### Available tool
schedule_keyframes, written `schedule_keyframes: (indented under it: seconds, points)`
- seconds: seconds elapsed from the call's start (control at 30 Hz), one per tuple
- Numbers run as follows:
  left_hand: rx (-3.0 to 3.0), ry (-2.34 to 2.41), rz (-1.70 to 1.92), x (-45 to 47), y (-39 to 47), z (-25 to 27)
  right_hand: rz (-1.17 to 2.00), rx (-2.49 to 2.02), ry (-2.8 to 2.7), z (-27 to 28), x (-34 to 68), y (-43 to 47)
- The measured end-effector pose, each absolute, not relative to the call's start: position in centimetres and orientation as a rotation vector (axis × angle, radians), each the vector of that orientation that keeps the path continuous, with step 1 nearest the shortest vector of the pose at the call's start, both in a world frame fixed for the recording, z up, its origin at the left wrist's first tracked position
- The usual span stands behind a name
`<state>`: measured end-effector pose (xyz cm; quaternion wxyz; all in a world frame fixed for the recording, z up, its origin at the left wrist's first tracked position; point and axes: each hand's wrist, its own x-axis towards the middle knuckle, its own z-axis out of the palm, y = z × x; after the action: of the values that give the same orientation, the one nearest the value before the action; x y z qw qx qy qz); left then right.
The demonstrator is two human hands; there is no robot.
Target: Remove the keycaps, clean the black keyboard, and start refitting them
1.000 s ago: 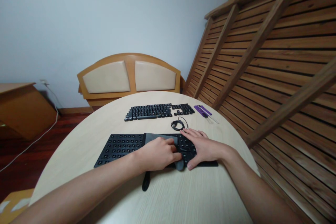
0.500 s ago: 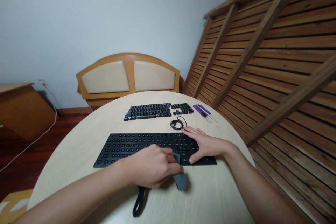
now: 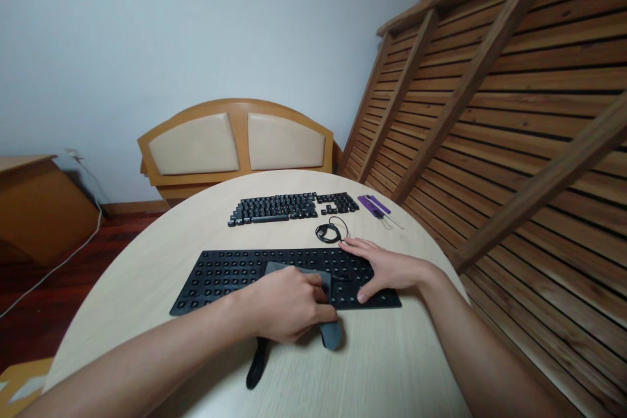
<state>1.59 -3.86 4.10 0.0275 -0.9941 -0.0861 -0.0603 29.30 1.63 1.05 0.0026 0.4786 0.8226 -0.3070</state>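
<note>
Person's L hand (image 3: pixel 294 304) has a narrow, bunched grip on a grey cloth (image 3: pixel 330 333), fingers curled over it. Part of the cloth lies flat on a black, capless full-size keyboard (image 3: pixel 220 274); one end pokes out past its near edge, beside the fingertips. Kbd sits crosswise on the near half of a round pale wood-grain table (image 3: pixel 392 366), rows of bare key mounts facing up. R hand (image 3: pixel 386 268) is spread wide, palm down, over kbd's R end, thumb on the plate, fingertips just beside a coiled blk USB cable (image 3: pixel 328 232).

Blk strap (image 3: pixel 257 366) sticks out under L hand toward the near side; can't tell if it's joined to the cloth. Farther back: blk keycaps (image 3: pixel 274 206) set out in kbd order, main block L, smaller group R. Just R of those, purple-handled tools (image 3: pixel 375 206) w/ thin metal ends, lying close together. Behind table: headboard (image 3: pixel 235 124) w/ two cream panels.
</note>
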Motion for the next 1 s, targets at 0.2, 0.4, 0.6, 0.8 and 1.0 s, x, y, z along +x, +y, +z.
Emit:
schedule_keyframes:
  seconds: [0.2,0.4,0.6,0.8,1.0]
  points:
    - [-3.076,-0.291,-0.247,2.3,-3.1,5.5,-1.009,1.399,2.696,1.3,30.2,2.0]
    - [-2.873,-0.492,-0.362,4.2,-0.6,5.5,-1.184,1.462,2.804,1.5,31.1,2.4]
    - [-2.91,-0.477,-0.263,6.6,0.5,3.3,-1.265,1.553,2.815,1.0,31.6,3.0]
    - [-2.9,-0.382,-0.241,7.6,-0.3,2.6,-1.286,1.583,2.819,1.2,31.5,3.0]
    - [-2.89,-0.217,-0.225,8.6,-3.6,2.5,-1.283,1.588,2.835,0.8,31.8,3.0]
